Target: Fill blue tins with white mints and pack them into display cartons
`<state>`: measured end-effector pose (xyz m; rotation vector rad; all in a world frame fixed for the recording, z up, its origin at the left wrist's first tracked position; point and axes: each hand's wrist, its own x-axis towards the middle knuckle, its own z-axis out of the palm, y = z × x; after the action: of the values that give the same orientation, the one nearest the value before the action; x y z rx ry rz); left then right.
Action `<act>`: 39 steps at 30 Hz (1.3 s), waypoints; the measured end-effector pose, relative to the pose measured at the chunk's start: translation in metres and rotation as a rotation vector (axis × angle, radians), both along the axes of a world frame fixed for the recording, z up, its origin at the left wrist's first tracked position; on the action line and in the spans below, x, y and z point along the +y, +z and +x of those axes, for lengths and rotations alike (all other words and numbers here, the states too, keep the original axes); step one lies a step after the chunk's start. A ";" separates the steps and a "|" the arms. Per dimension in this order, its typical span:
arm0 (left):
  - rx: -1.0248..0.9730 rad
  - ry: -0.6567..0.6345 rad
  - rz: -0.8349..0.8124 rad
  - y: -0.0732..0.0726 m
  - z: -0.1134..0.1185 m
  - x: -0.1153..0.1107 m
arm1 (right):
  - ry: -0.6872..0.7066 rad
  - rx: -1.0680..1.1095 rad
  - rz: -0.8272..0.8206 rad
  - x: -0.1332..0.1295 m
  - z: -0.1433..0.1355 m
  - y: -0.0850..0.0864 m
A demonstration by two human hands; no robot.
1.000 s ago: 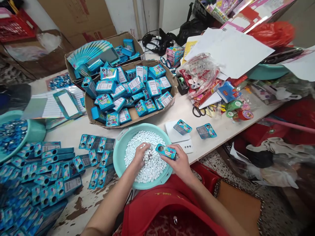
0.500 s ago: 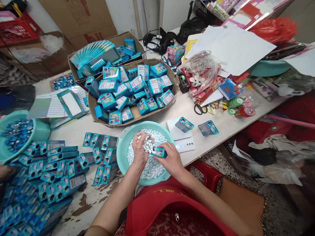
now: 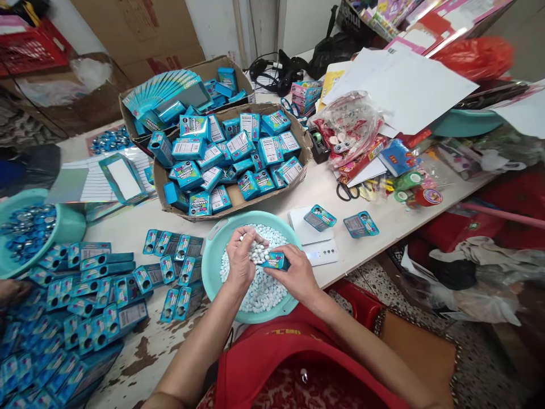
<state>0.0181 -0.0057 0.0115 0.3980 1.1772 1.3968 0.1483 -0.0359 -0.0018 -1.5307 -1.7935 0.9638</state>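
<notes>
A turquoise basin (image 3: 212,284) full of small white candies (image 3: 266,292) stands in front of me. Over it, my left hand (image 3: 242,255) is curled around a handful of the candies, some showing between the fingers. My right hand (image 3: 298,271) grips a small blue candy box (image 3: 276,261), tilted with its end against the candies in my left hand. Right of the basin is a white digital scale (image 3: 320,253) with one blue box (image 3: 320,217) on it. Another blue box (image 3: 361,224) lies on the table beside the scale.
Behind the basin, a cardboard carton (image 3: 200,217) holds many wrapped blue boxes. Rows of blue boxes with round holes (image 3: 114,324) cover the table's left side. A tub (image 3: 70,224) holds blue shiny pieces. Another person's hand (image 3: 11,292) shows at the left edge. Scissors (image 3: 348,192) lie at right.
The blue box in my right hand has shifted slightly left and up, closer against the candies in my left hand. Both hands keep their hold.
</notes>
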 end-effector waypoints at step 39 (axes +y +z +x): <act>0.070 -0.178 0.099 0.003 0.015 -0.004 | -0.093 0.039 -0.050 -0.001 0.004 -0.002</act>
<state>0.0334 -0.0094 0.0150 0.6114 1.1039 1.2970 0.1525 -0.0369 -0.0035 -1.6006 -1.6675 0.9926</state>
